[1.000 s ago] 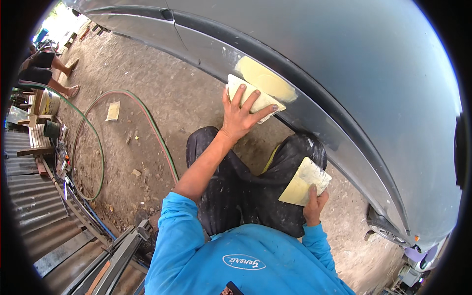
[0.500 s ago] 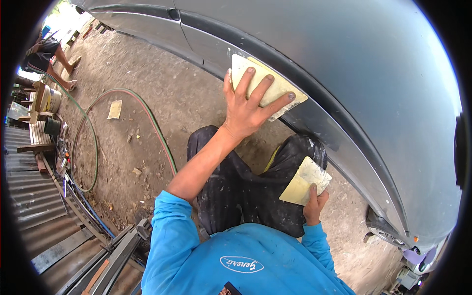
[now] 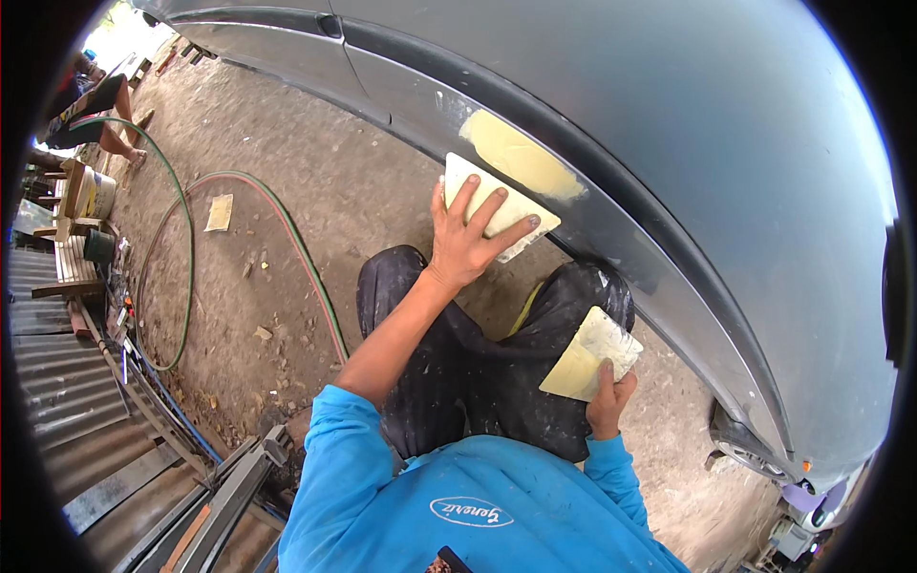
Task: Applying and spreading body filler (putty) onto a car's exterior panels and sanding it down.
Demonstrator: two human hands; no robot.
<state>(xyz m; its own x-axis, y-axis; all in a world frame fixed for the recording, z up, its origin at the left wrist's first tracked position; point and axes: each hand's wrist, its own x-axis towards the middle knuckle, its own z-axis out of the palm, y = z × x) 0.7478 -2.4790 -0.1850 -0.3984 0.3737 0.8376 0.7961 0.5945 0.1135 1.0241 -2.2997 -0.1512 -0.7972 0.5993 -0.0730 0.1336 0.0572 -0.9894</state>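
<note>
In my left hand point(image 3: 464, 244) is a pale flat putty spreader point(image 3: 499, 212), its fingers spread over the upper face. The spreader lies along the lower part of the grey car's side point(image 3: 401, 95), just below a patch of yellowish body filler point(image 3: 523, 158) under the dark trim strip. My right hand point(image 3: 609, 401) pinches a second flat plate point(image 3: 590, 355) by its corner over my right knee, thumb on top. That plate is smeared with pale yellow filler. The fingers beneath both plates are hidden.
A green and red hose point(image 3: 291, 220) loops over the dirt ground, near a filler-stained square point(image 3: 220, 212). At the left stand a bucket point(image 3: 97, 195) and corrugated metal sheets point(image 3: 72, 382). Another person's legs point(image 3: 117, 124) show at the far left. A car wheel point(image 3: 750, 456) is at the right.
My left hand has drawn the spreader down toward me, uncovering the smooth yellowish filler patch on the car. My right hand has hardly moved. The other person has shifted, lifting the hose.
</note>
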